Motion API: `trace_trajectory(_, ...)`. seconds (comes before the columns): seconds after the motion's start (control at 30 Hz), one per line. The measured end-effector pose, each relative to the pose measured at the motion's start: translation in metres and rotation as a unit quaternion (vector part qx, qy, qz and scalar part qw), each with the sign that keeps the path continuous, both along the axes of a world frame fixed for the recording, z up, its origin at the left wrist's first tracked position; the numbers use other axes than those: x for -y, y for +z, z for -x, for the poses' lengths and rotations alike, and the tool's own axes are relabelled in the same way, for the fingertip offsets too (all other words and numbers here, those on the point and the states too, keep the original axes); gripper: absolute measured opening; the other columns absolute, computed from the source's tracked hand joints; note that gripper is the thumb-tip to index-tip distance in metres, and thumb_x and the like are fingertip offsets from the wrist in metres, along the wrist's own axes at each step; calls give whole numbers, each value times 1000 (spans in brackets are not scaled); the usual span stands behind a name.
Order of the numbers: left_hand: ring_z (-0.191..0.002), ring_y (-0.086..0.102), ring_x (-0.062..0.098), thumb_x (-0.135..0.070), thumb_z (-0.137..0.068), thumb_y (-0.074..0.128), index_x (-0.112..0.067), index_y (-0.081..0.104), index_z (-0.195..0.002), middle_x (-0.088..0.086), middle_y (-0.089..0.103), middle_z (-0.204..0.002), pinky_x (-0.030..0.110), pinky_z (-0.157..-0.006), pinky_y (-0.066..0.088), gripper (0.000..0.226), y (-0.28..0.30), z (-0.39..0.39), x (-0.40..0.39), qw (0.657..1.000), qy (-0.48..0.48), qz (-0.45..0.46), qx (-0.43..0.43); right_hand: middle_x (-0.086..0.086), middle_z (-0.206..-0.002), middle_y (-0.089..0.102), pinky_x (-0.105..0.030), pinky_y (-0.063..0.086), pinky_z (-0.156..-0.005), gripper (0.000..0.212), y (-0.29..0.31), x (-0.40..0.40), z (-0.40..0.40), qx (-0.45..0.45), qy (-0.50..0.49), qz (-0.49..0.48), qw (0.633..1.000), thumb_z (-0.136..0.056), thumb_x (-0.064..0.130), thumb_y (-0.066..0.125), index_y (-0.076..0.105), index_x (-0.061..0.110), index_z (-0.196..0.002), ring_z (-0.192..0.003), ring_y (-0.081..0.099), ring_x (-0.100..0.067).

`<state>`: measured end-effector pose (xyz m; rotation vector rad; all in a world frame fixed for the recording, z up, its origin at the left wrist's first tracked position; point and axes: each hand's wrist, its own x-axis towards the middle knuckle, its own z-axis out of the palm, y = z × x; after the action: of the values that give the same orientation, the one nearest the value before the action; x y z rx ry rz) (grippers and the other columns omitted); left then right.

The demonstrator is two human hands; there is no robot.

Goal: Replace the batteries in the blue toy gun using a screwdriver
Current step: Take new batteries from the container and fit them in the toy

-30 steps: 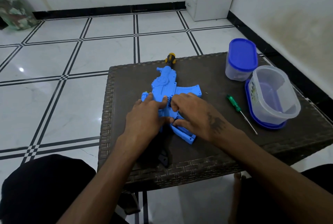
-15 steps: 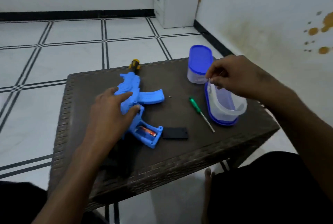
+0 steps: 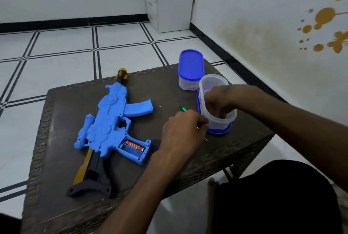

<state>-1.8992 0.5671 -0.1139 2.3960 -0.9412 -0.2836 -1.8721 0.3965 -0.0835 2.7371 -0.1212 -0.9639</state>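
Blue toy gun [image 3: 111, 120] flat on table [image 3: 62, 102], compartment uncovered, 1 battery [image 3: 134, 145] inside. Right hand [image 3: 218, 102] in clear container [image 3: 216, 100], grip unclear. Left hand [image 3: 182, 134] over screwdriver [image 3: 183, 108], grip unclear. Swap pending.

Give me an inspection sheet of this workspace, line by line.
Surface: dark woven table, on a white tiled floor.
Job's things: blue toy gun lying flat, grip compartment open, orange battery inside; green screwdriver mostly hidden by the left hand.
Clutter: open clear container standing on its blue lid; closed blue-lidded container behind it.
Grippers: right hand reaching into the open container; left hand beside it, grip unclear.
Cables: nothing seen.
Surroundings: white cabinet, wall with yellow decals.
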Motion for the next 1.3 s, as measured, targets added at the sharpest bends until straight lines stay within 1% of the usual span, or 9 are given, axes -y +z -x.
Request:
trace_trajectory(0.13,-103,62,9,-36,-95,56,-36,64,-122,-12,69,-116,27,-81,45,28,-6,-2,0,1000,-17,-10,-11,-1,-83,66,-32,55,-73,7,-10,19,6,98,31,-47,994,-83,19,72,66,16,-83,-83,64,-20)
trace_trajectory(0.27,-99,63,6,-37,-94,57,-37,66,-120,-13,69,-115,28,-82,49,27,-8,-12,-13,1000,0,-14,-6,-2,-94,67,-32,51,-72,16,3,25,13,258,34,-79,962,-87,22,67,62,17,-101,-80,59,-18)
trace_trajectory(0.37,-91,65,5,-40,-92,59,-36,69,-112,-14,71,-104,31,-79,54,23,-11,-22,-36,999,51,7,5,0,-92,71,-37,57,-77,33,20,19,21,339,-25,-217,915,-87,16,68,60,23,-119,-78,67,-18)
trace_trajectory(0.47,-86,67,7,-40,-89,61,-36,72,-105,-12,73,-92,34,-74,55,19,-14,-34,-65,992,116,29,30,7,-73,72,-35,60,-76,29,29,0,28,347,-58,-366,862,-86,10,69,65,24,-111,-64,71,-8)
trace_trajectory(0.57,-85,66,9,-35,-88,63,-35,73,-102,-13,71,-88,31,-74,51,16,-16,-44,-97,982,175,60,44,4,-73,71,-36,59,-71,27,26,-30,30,352,-62,-448,820,-83,8,72,67,23,-106,-58,68,-5)
trace_trajectory(0.77,-129,47,30,-42,-82,70,-30,61,-130,6,48,-144,44,-103,42,51,-40,-58,-161,967,238,-35,83,-13,-82,71,-51,56,-72,28,-16,-108,31,315,-66,-578,750,-77,5,78,67,17,-100,-78,68,-41)
trace_trajectory(1.0,-139,36,24,-48,-87,64,-32,53,-137,5,42,-151,38,-110,36,54,-54,-56,-179,973,228,-8,44,-8,-76,69,-33,58,-65,23,-52,-157,23,328,-30,-573,751,-76,2,78,67,10,-95,-68,70,-21)
trace_trajectory(1.07,-140,37,24,-49,-85,65,-34,53,-136,3,41,-151,42,-108,39,55,-54,-58,-180,973,228,-6,36,-5,-75,69,-19,52,-61,23,-58,-160,23,324,-7,-559,763,-77,2,77,67,12,-94,-65,68,-13)
trace_trajectory(1.3,-140,35,22,-55,-84,64,-39,53,-135,0,42,-151,46,-106,41,56,-57,-62,-185,973,226,5,38,3,-89,67,-11,41,-70,24,-72,-161,23,337,132,-453,815,-83,17,72,74,14,-106,-76,60,-1)
